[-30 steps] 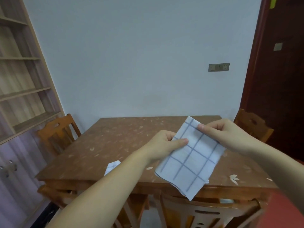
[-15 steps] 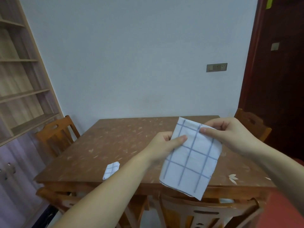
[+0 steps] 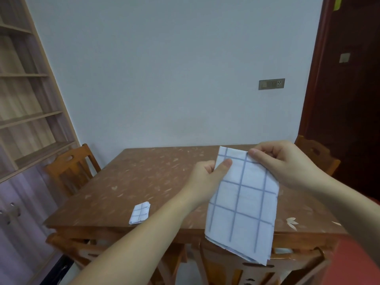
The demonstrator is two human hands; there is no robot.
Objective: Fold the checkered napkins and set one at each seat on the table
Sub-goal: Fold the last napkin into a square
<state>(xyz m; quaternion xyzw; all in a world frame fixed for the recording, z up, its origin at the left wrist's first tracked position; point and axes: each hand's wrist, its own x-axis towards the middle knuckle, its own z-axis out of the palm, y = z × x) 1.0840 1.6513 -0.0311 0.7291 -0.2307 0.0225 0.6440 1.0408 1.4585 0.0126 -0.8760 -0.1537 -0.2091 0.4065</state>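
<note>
Checkered held napkin [image 3: 242, 202], folded napkin [image 3: 139, 213], two hands [image 3: 205, 174] [image 3: 287, 163]

Two napkins [image 3: 242, 202] [image 3: 139, 213], two hands [image 3: 205, 177] [image 3: 287, 163], one table [image 3: 144, 177]

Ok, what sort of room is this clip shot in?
Probably a home dining room: a square wooden table with wooden chairs at its sides, open shelving on the left wall, and one folded napkin laid on the table while the left hand and right hand hold a second napkin.
</note>
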